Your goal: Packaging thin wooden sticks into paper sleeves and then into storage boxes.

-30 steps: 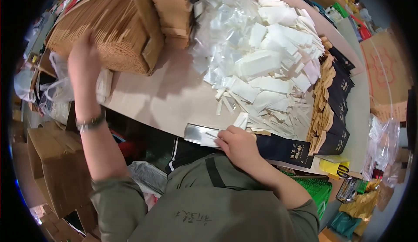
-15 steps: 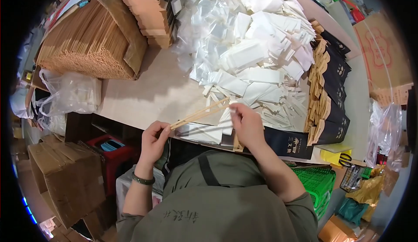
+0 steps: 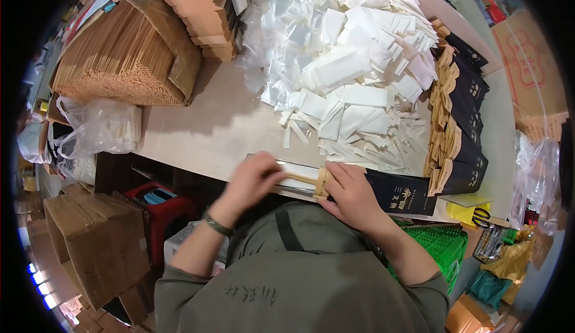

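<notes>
My left hand is closed on a pair of pale wooden chopsticks, held level along the table's near edge. Their far ends meet the tan end of a flat black paper sleeve; whether they are inside it is hidden. At that tan end, my right hand grips the sleeve between thumb and fingers. Beyond my hands lies a heap of small white paper packets, with clear plastic sleeves heaped on its left.
A large bundle of wooden chopsticks in brown paper stands at the back left, beside a stack of sleeves. Rows of filled black sleeves line the right side. Scissors hang near the right corner; a green basket stands below.
My left hand has moved right and up with the chopsticks, which were slanted and are now level at the sleeve's tan end. My right hand has come down onto the sleeve.
</notes>
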Demonstrator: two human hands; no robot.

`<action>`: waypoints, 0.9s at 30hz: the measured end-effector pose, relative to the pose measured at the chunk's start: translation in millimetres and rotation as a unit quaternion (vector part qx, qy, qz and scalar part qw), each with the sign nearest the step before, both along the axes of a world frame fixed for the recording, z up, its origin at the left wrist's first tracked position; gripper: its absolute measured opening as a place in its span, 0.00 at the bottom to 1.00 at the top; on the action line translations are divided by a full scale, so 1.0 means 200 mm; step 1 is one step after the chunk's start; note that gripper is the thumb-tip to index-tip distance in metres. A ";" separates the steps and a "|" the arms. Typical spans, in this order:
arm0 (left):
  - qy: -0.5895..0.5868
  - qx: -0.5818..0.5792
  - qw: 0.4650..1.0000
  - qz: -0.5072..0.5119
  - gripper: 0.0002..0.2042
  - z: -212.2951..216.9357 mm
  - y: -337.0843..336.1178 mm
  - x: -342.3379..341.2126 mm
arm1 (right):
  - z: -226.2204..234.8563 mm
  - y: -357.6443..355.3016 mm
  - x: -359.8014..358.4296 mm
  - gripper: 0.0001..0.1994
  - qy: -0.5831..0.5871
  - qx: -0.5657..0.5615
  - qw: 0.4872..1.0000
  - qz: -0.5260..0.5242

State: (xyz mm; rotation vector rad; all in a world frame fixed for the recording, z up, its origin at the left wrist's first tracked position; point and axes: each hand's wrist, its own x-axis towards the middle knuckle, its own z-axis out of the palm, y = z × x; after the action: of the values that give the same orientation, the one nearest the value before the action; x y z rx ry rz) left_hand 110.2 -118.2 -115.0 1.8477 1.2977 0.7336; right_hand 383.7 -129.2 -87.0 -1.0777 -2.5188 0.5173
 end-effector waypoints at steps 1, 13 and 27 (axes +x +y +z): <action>-0.023 -0.013 0.999 -0.027 0.06 0.03 0.01 0.10 | -0.01 0.01 -0.01 0.21 0.004 -0.006 1.000 -0.007; -0.108 -0.095 0.988 -0.049 0.30 0.17 -0.09 0.32 | 0.07 0.02 -0.01 0.25 0.002 -0.033 0.998 -0.045; -0.028 -0.226 0.963 -0.146 0.18 0.29 -0.01 0.30 | 0.28 0.04 0.60 0.23 -0.089 -0.072 0.993 -0.011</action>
State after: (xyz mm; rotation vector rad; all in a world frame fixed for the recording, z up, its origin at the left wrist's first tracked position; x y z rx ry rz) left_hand 170.6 -121.0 -56.3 1.5812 1.0204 0.2977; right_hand 504.6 -122.1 -32.0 -1.2540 -2.6533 0.6294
